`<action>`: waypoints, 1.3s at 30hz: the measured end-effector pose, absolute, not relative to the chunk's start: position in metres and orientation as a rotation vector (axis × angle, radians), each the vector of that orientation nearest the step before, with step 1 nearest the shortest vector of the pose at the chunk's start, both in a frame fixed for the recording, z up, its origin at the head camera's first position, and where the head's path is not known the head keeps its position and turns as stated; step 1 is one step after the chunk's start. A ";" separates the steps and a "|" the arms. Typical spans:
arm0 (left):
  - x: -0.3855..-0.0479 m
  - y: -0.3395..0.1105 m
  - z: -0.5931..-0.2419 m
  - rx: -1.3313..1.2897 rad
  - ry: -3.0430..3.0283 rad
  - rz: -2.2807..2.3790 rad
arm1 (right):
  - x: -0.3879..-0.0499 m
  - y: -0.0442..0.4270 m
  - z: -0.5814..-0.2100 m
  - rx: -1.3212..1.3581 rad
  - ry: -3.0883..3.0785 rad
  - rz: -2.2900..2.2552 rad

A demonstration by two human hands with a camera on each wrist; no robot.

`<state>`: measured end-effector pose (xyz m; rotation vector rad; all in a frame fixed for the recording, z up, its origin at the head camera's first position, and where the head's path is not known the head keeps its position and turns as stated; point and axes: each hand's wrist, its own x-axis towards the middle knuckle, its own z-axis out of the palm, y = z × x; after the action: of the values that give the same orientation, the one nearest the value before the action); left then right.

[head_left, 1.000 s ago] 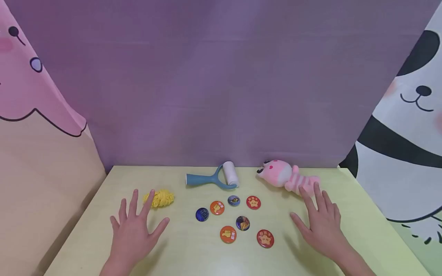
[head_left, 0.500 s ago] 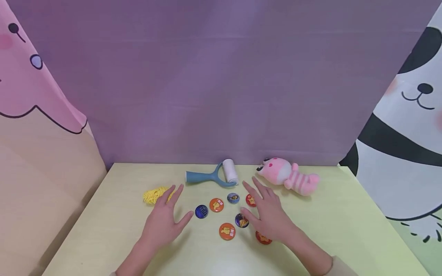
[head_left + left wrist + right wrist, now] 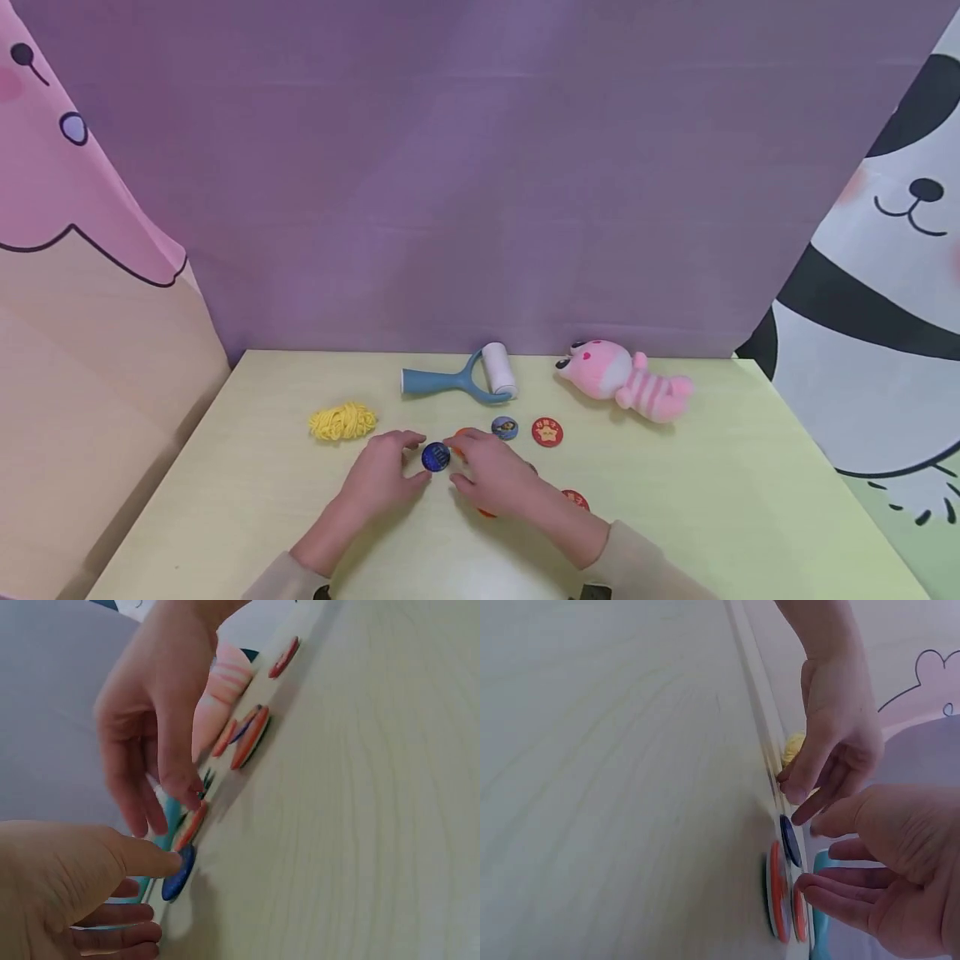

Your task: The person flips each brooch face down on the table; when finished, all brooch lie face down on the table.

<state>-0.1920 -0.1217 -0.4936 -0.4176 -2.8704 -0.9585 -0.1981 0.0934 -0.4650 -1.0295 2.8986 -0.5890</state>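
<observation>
A dark blue button badge (image 3: pixel 436 457) lies flat on the table between my two hands. My left hand (image 3: pixel 381 477) is at its left, thumb and fingers bent and spread around its edge. In the left wrist view the thumb overlaps the blue badge (image 3: pixel 178 874); whether it touches is unclear. From the other side comes my right hand (image 3: pixel 498 477), fingers loosely bent and a gap between thumb and forefinger. It partly covers an orange badge (image 3: pixel 462 434) and another orange badge (image 3: pixel 487 513). Neither hand visibly holds anything.
Behind the hands lie a blue picture badge (image 3: pixel 505 427) and a red star badge (image 3: pixel 547 432). Another red badge (image 3: pixel 576 499) shows beside the right wrist. Farther back are yellow yarn (image 3: pixel 342 422), a blue-handled lint roller (image 3: pixel 457 382) and a pink plush toy (image 3: pixel 626 381).
Both hands have come inward from the table's sides to the blue badge, the right one travelling farther left. Their widely spread fingers are now more bent. The badges stay in place.
</observation>
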 end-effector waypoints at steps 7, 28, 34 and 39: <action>-0.201 -0.120 -0.499 -0.494 -2.846 -0.960 | -0.202 0.072 -0.466 -1.058 2.944 -0.452; -0.198 -0.127 -0.497 -0.525 -2.779 -1.233 | -0.213 0.077 -0.466 -1.005 2.846 -0.722; -0.195 -0.125 -0.491 -0.396 -2.684 -1.322 | -0.216 0.081 -0.462 -1.016 2.814 -0.854; -0.192 -0.123 -0.486 -0.341 -2.590 -1.393 | -0.218 0.083 -0.460 -0.926 2.754 -0.988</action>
<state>-0.1924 -0.1227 -0.4863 -0.3408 -2.5895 -1.3931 -0.2177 0.0831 -0.4604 -0.9258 2.7537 -0.9877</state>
